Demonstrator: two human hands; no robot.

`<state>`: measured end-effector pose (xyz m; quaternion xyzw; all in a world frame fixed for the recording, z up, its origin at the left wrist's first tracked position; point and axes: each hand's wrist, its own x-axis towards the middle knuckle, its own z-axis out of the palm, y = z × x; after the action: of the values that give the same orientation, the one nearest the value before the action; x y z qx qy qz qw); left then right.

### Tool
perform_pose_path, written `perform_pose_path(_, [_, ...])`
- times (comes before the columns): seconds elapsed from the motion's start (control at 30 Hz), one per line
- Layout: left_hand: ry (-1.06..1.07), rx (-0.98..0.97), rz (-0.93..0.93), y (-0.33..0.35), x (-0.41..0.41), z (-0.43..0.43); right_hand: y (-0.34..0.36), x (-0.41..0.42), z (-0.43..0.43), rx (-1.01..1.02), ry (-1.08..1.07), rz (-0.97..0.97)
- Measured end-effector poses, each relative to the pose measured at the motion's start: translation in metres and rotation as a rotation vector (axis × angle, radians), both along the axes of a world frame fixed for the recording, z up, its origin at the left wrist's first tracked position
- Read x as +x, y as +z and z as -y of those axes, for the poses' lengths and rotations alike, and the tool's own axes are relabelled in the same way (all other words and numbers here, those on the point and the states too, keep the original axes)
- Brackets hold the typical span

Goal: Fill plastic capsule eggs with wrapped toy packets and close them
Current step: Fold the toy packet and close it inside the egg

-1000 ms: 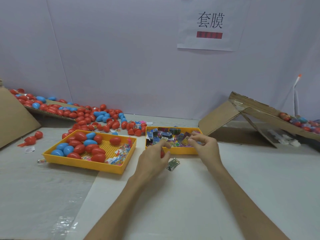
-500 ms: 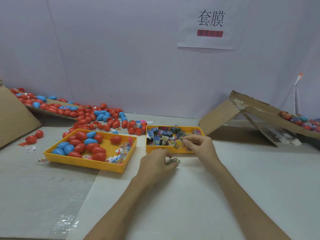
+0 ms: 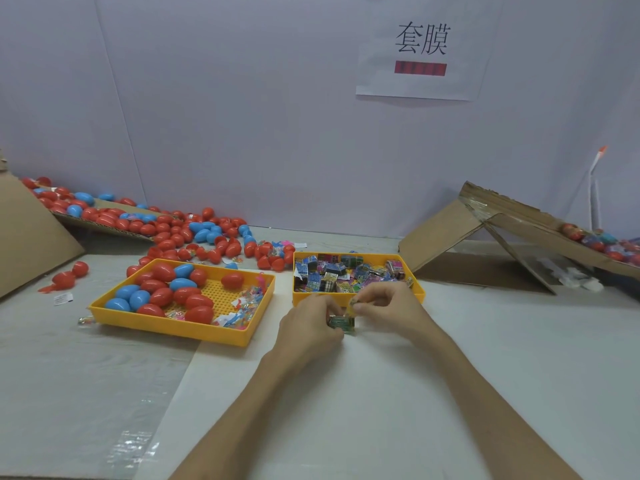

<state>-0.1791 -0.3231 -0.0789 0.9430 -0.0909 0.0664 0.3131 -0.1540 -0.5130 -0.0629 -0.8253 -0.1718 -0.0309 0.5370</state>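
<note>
A green wrapped packet (image 3: 341, 323) is held low over the table (image 3: 381, 403), just on the near side of the right tray. It is gripped at its left end by the curled fingers of the left hand (image 3: 310, 327), and is judged to be steadied there so that it can be pressed small enough for a capsule. A small yellowish piece (image 3: 354, 304) is pinched between thumb and forefinger of the right hand (image 3: 388, 306), directly above the packet; what it is cannot be told. Whether an egg half is hidden in the left palm cannot be told either. Just beyond the hands, 2 yellow trays are set side by side, presumably for easy reach. The right tray (image 3: 414, 275) is heaped with wrapped packets, too jumbled to be counted. The left tray (image 3: 180, 332) is loaded with about 5 blue eggs (image 3: 138, 298) and about 10 red eggs (image 3: 199, 315), with clear-wrapped trinkets (image 3: 247, 303) gathered at its right end. Farther left, a spill of loose eggs (image 3: 180, 237), mostly red and beyond counting, is spread from a cardboard ramp (image 3: 114, 227) toward the trays, apparently as stock. 2 red pieces (image 3: 79, 268) are seen apart at the left. At the far right, 1 tilted cardboard chute (image 3: 519, 233) is seen with coloured eggs on it, likely finished ones. 1 paper sign (image 3: 420, 46) is fixed to the wall.
</note>
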Motion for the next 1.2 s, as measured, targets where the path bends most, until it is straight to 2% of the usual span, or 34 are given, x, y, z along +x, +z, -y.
perform_pose_path(0.17, [0.006, 0.003, 0.027, 0.000, 0.000, -0.001, -0.004, -0.006, -0.005, -0.071, 0.117, -0.027])
perform_pose_path(0.43, [-0.019, -0.179, -0.025, 0.005, 0.007, -0.005, -0.001, -0.004, -0.006, -0.031, 0.011, 0.064])
perform_pose_path(0.63, [0.127, -0.307, 0.124, 0.012, 0.005, -0.006, 0.004, -0.004, -0.005, 0.057, -0.126, 0.184])
perform_pose_path(0.77, [0.265, -0.471, 0.258, 0.012, 0.006, -0.011, 0.008, -0.002, 0.006, 0.138, -0.239, 0.207])
perform_pose_path(0.93, [0.334, -0.349, 0.428, 0.005, 0.008, -0.007, 0.009, -0.002, 0.007, 0.222, -0.334, 0.278])
perform_pose_path(1.03, [0.361, -0.167, 0.410, 0.003, 0.013, -0.006, 0.007, -0.001, 0.004, 0.220, -0.323, 0.273])
perform_pose_path(1.2, [0.352, -0.247, 0.409, 0.001, 0.014, -0.008, 0.006, -0.002, 0.001, 0.210, -0.291, 0.265])
